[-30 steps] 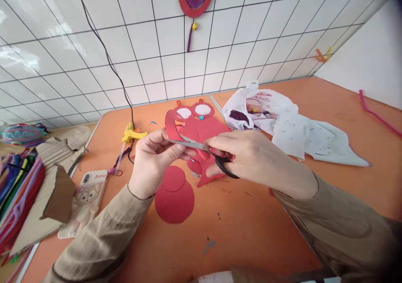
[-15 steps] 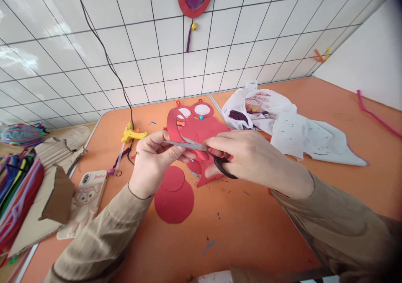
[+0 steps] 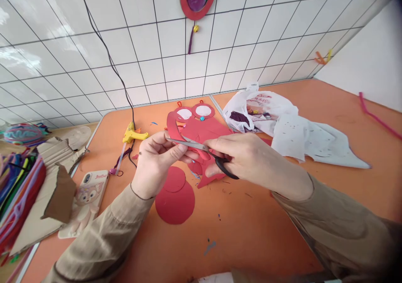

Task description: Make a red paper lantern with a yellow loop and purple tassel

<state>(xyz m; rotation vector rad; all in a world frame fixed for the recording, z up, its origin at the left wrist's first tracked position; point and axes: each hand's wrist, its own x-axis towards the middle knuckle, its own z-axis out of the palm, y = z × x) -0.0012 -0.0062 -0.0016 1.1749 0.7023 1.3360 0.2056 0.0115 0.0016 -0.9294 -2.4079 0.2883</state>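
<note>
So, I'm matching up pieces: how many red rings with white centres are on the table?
2: the left ring, next to the curved red strip, and the right ring, with a blue ornament at its lower edge. More could be hidden under the red paper.

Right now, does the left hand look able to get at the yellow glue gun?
Probably yes: the yellow glue gun lies near the left hand with nothing visible between, though that hand holds a curved red strip it might need to release.

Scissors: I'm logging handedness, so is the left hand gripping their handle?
No, the right hand grips the black handle of the scissors, while the left hand pinches red paper.
</note>
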